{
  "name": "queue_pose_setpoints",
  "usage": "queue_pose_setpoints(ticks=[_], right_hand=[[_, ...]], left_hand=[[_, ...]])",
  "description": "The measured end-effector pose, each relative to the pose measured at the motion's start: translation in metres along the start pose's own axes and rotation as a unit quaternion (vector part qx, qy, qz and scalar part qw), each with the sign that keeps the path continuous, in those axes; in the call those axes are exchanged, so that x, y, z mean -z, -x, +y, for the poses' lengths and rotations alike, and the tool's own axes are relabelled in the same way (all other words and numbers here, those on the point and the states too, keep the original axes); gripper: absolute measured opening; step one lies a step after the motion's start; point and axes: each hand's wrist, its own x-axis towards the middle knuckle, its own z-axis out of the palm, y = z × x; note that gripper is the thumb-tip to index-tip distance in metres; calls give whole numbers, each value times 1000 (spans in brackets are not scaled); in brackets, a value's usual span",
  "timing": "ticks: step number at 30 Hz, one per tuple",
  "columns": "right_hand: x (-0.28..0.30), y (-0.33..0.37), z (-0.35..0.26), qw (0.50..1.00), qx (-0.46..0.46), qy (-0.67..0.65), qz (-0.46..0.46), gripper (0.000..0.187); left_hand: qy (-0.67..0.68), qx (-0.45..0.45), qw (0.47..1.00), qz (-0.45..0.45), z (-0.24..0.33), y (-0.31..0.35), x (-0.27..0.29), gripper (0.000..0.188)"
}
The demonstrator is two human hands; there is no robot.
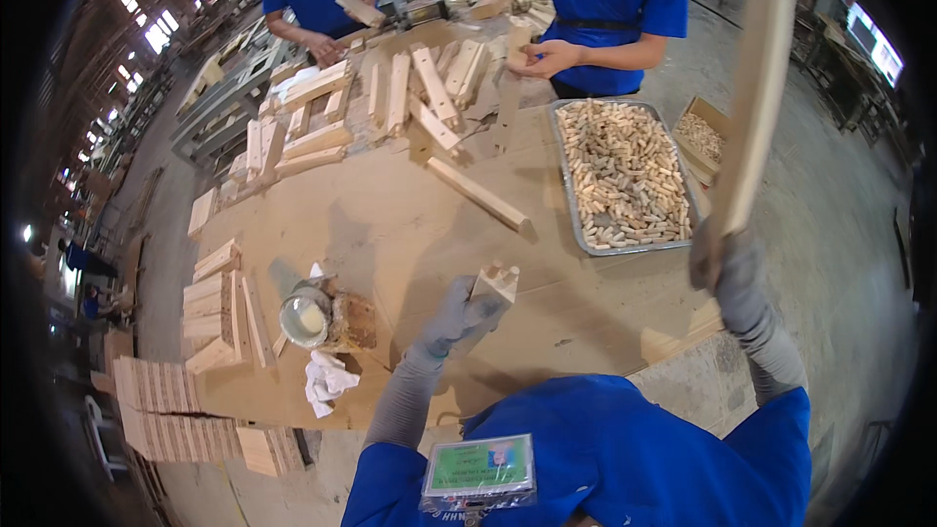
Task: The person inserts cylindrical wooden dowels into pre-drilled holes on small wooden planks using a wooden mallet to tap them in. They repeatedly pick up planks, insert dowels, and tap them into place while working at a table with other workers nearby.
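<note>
My left hand (451,317), in a grey glove, is closed around a wooden piece (498,283) above the near part of the table. Short pegs stick up from that piece's end. On the right, my gloved right hand (734,273) grips the lower end of a long wooden bar (756,88), raised nearly upright. Between the two hands and farther back lies a metal tray (636,250) heaped with wooden dowels (625,171). A lone wooden rail (478,193) rests on the table beyond my left hand.
A pot of whitish paste (305,320) stands left, beside a brown block (353,320) and a crumpled white cloth (330,383). Stacked wooden pieces (210,317) line the left edge. Two co-workers in blue handle wood across the cardboard-covered table (322,220). A carton (717,115) sits behind the tray.
</note>
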Motion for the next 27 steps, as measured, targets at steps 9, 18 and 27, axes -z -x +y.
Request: queue_pose_setpoints(ticks=[9, 18, 27], right_hand=[[-24, 20, 67, 842, -317, 395, -187, 64], [47, -38, 178, 826, -210, 516, 86, 26], [51, -93, 221, 763, -356, 539, 4, 22]], left_hand=[[-36, -102, 984, 143, -29, 3, 33, 22], [-179, -270, 869, 374, -75, -29, 35, 33], [258, -139, 893, 342, -68, -59, 4, 25]])
